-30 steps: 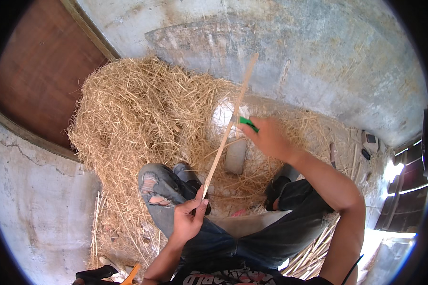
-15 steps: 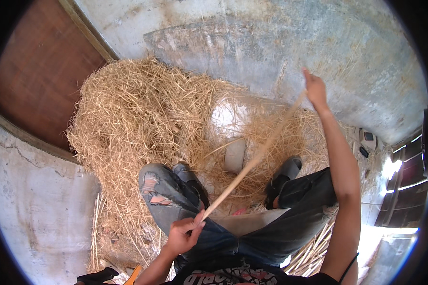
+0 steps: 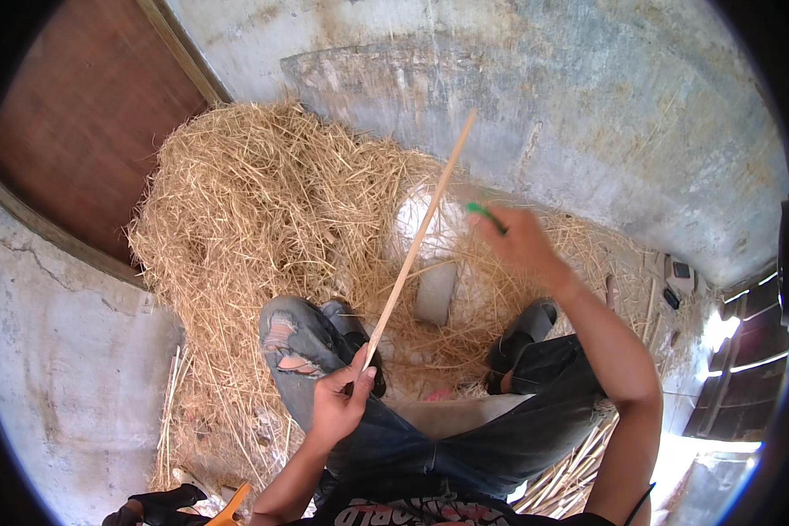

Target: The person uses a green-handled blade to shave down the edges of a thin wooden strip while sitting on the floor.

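My left hand [image 3: 340, 403] is closed round the lower end of a long, pale bamboo strip [image 3: 419, 235]. The strip slants up and away over the floor, its far end free in the air. To the right of the strip, my right hand [image 3: 524, 244] is closed and a little blurred. A green-handled tool [image 3: 486, 217] sticks out of its fingers; I cannot make out the rest of it. That hand is apart from the strip. A brownish-grey block [image 3: 434, 294] lies on the floor between my feet, below the strip.
A large heap of straw-like shavings [image 3: 245, 197] fills the left side, against a wall [image 3: 500, 79]. More strips [image 3: 574, 465] lie by my right thigh. Something orange [image 3: 230, 507] is at the lower left. Small dark objects [image 3: 678, 272] sit at the far right.
My right hand has come from the strip's far end back toward me and left, and the green tool now shows. The strip has swung to a steeper slant, still in my left hand.
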`<state>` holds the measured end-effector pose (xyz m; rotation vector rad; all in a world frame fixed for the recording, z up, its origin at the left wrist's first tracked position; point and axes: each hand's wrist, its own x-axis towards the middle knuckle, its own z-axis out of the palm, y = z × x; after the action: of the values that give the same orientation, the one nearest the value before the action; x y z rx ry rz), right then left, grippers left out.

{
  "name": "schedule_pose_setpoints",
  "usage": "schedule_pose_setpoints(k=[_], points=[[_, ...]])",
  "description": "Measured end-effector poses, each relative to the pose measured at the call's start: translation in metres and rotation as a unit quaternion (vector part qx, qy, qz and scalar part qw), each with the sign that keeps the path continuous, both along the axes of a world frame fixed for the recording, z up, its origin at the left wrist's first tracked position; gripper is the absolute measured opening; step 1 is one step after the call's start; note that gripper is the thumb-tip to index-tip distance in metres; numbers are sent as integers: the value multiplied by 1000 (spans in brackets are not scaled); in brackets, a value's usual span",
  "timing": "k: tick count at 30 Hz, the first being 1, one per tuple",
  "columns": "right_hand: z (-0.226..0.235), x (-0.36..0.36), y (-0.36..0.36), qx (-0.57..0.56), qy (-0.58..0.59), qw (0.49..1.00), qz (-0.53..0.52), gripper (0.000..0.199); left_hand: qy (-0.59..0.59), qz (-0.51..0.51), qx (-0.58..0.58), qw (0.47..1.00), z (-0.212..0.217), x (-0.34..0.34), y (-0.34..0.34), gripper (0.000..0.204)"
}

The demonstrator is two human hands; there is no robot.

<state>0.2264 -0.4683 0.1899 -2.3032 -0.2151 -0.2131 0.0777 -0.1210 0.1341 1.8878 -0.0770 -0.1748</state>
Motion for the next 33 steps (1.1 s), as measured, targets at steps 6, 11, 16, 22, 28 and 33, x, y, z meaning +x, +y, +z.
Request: schedule_pose_setpoints(k=[6, 11, 16, 22, 28, 33], points=[[11, -52, 61, -60, 33, 985, 157, 47, -3, 18, -14, 1000, 12, 17, -32, 36], [-10, -65, 79, -81, 34, 979, 185, 46, -37, 20, -15, 999, 9, 26, -44, 36], [-28, -39, 64, -79, -11, 994, 71, 53, -30, 11, -8, 999, -2, 16, -43, 35], [-18, 38, -45, -46, 38, 994, -95, 59, -41, -53, 22, 998, -1, -30, -25, 36], [-28, -18, 35, -93, 44, 992, 79, 55, 53, 5, -132, 990, -1, -11, -30, 33], [-16, -64, 84, -102, 79, 970, 205, 53, 95, 4, -161, 982, 17, 8, -37, 36]])
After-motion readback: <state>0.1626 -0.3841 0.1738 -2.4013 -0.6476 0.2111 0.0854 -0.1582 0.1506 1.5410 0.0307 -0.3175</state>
